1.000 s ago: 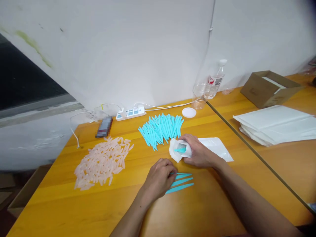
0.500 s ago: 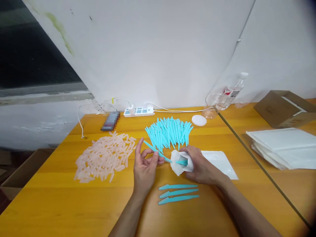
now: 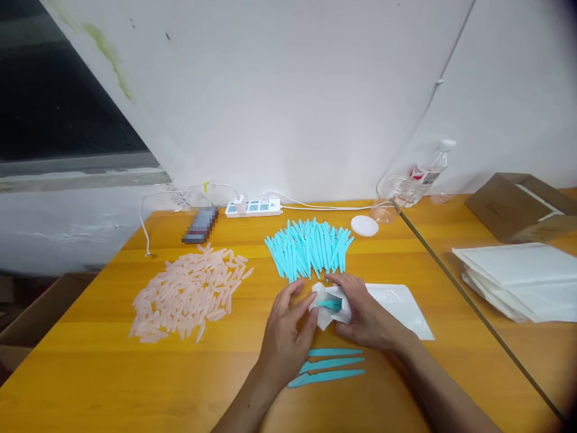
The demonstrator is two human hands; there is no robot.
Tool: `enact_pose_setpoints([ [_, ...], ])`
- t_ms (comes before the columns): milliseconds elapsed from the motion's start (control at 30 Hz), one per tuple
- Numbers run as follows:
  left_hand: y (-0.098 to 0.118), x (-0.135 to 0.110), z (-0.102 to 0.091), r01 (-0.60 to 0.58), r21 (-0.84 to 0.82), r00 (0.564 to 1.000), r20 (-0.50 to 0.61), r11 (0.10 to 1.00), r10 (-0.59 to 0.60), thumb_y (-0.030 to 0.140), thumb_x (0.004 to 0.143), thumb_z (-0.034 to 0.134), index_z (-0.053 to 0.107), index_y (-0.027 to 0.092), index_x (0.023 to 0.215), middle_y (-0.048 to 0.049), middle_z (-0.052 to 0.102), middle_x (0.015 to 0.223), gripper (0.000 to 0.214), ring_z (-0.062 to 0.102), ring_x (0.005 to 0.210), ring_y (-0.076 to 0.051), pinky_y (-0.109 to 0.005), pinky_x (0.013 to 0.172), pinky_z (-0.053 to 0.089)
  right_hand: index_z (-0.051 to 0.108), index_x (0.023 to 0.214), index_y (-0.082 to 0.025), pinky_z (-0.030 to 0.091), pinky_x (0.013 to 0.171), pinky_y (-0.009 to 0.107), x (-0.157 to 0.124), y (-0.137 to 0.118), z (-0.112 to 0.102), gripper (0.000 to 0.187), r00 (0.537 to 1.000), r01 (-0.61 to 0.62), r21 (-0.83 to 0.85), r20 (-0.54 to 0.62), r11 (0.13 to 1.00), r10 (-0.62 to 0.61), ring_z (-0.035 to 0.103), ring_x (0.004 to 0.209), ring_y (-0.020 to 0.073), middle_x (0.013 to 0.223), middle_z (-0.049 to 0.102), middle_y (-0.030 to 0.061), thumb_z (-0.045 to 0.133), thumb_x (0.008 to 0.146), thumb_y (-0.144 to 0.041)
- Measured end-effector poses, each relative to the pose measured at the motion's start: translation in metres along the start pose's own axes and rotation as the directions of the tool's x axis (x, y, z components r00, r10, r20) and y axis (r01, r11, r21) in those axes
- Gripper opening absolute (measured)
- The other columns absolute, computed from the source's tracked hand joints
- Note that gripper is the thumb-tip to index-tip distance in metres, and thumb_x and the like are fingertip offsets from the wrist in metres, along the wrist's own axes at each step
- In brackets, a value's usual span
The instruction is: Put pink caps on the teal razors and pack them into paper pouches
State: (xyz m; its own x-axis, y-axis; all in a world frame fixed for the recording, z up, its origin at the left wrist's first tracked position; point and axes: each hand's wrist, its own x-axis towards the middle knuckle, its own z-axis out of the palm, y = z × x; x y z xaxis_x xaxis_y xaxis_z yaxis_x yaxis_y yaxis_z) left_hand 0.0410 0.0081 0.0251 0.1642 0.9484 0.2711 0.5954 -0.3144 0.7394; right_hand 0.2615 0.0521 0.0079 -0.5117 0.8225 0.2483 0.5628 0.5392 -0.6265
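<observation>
My right hand (image 3: 363,313) is wrapped round a small white bag (image 3: 321,319), its mouth facing me. Inside the opening, turquoise eyebrow razors (image 3: 332,304) show; how many lie deeper is hidden. My left hand (image 3: 288,331) has its thumb and forefinger closed at the left rim of the bag. Below the hands lie three loose turquoise razors (image 3: 333,377) side by side, their left ends partly covered by my left hand. A large pile of the same razors (image 3: 311,248) spreads just beyond the bag.
Many pale pink slips (image 3: 189,294) are heaped at left. A flat white pouch (image 3: 399,307) lies right of my hand. Behind are a power strip (image 3: 253,207), phone (image 3: 201,225), round white lid (image 3: 365,225) and plastic bottle (image 3: 424,174). White packs (image 3: 518,270) and a cardboard box (image 3: 509,204) sit far right.
The razor held slanted in my left hand is no longer seen outside the bag. My left hand has moved right to the bag's rim, its fingers drawn together. The right hand still holds the bag.
</observation>
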Motion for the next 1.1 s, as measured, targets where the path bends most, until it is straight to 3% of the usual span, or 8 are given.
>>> enact_pose_setpoints([
  [133, 0.006, -0.008, -0.006, 0.050, 0.072, 0.954, 0.291, 0.996, -0.069, 0.030, 0.092, 0.064, 0.078, 0.026, 0.094, -0.0020, 0.072, 0.087, 0.014, 0.067, 0.078, -0.016, -0.029, 0.074, 0.052, 0.033, 0.147, -0.024, 0.040, 0.108, 0.051, -0.002, 0.005, -0.005, 0.085, 0.999, -0.033, -0.024, -0.004, 0.999, 0.033, 0.049, 0.129, 0.0324, 0.139, 0.052, 0.0135, 0.065, 0.070, -0.015],
  [267, 0.007, -0.013, 0.006, -0.079, 0.205, 0.868, 0.496, 0.976, -0.035, 0.027, 0.086, 0.070, 0.078, 0.029, 0.091, -0.0005, 0.072, 0.092, 0.010, 0.066, 0.084, -0.019, -0.030, 0.074, 0.049, 0.033, 0.148, -0.024, 0.040, 0.108, 0.050, -0.004, 0.009, -0.006, 0.086, 1.000, -0.025, -0.036, 0.009, 0.999, 0.025, 0.049, 0.131, 0.0328, 0.140, 0.052, 0.0136, 0.064, 0.068, -0.014],
  [400, 0.010, -0.011, 0.010, -0.112, 0.158, 0.871, 0.492, 0.981, 0.020, 0.020, 0.088, 0.065, 0.075, 0.024, 0.086, -0.0026, 0.070, 0.094, 0.011, 0.063, 0.092, -0.020, -0.030, 0.079, 0.048, 0.032, 0.149, -0.024, 0.040, 0.109, 0.050, -0.007, 0.011, -0.007, 0.086, 0.999, -0.023, -0.026, 0.021, 0.999, 0.024, 0.048, 0.131, 0.0322, 0.141, 0.051, 0.0137, 0.063, 0.069, -0.015],
  [533, 0.011, -0.008, -0.011, -0.061, -0.033, 0.908, 0.413, 0.998, 0.069, 0.019, 0.092, 0.060, 0.070, 0.021, 0.091, -0.0039, 0.069, 0.096, 0.010, 0.062, 0.094, -0.019, -0.031, 0.083, 0.049, 0.031, 0.150, -0.025, 0.039, 0.110, 0.051, -0.009, 0.013, -0.009, 0.086, 0.998, -0.048, -0.019, 0.029, 0.999, 0.049, 0.047, 0.132, 0.0317, 0.143, 0.050, 0.0134, 0.063, 0.070, -0.015],
  [667, 0.005, -0.003, -0.036, 0.158, -0.357, 0.986, 0.105, 0.921, -0.128, 0.027, 0.095, 0.059, 0.054, 0.028, 0.132, -0.0029, 0.068, 0.100, 0.037, 0.067, 0.089, -0.016, -0.032, 0.085, 0.054, 0.031, 0.149, -0.024, 0.039, 0.109, 0.053, -0.009, 0.011, -0.008, 0.086, 0.997, -0.050, -0.006, 0.052, 0.999, 0.051, 0.047, 0.132, 0.0324, 0.141, 0.050, 0.0141, 0.063, 0.070, -0.015],
  [800, -0.004, 0.006, -0.034, 0.211, -0.647, 0.931, -0.096, 0.733, -0.352, 0.034, 0.092, 0.066, 0.030, 0.029, 0.152, -0.0037, 0.067, 0.104, 0.070, 0.072, 0.088, -0.016, -0.034, 0.086, 0.059, 0.029, 0.149, -0.025, 0.038, 0.110, 0.055, -0.008, 0.005, -0.004, 0.087, 0.998, -0.024, -0.001, 0.060, 1.000, 0.024, 0.046, 0.133, 0.0334, 0.143, 0.049, 0.0149, 0.062, 0.069, -0.013],
  [967, -0.003, 0.010, 0.004, 0.184, -0.392, 0.977, -0.026, 0.901, -0.211, 0.037, 0.100, 0.053, 0.061, 0.026, 0.134, -0.0110, 0.070, 0.124, 0.037, 0.065, 0.118, -0.025, -0.046, 0.106, 0.049, 0.028, 0.150, -0.027, 0.040, 0.109, 0.052, -0.006, 0.000, -0.001, 0.088, 0.999, -0.012, 0.033, 0.039, 0.999, 0.010, 0.047, 0.132, 0.0324, 0.143, 0.048, 0.0132, 0.064, 0.071, -0.013],
  [1100, 0.005, -0.002, 0.017, -0.029, -0.154, 0.984, 0.171, 0.988, 0.055, 0.035, 0.100, 0.051, 0.056, 0.033, 0.142, -0.0072, 0.032, 0.164, 0.043, 0.024, 0.152, -0.031, -0.056, 0.121, 0.027, 0.028, 0.149, -0.027, 0.040, 0.109, 0.049, -0.004, 0.001, 0.000, 0.081, 0.999, 0.015, 0.053, 0.034, 0.998, -0.017, 0.047, 0.131, 0.0300, 0.142, 0.049, 0.0131, 0.064, 0.077, -0.017],
])
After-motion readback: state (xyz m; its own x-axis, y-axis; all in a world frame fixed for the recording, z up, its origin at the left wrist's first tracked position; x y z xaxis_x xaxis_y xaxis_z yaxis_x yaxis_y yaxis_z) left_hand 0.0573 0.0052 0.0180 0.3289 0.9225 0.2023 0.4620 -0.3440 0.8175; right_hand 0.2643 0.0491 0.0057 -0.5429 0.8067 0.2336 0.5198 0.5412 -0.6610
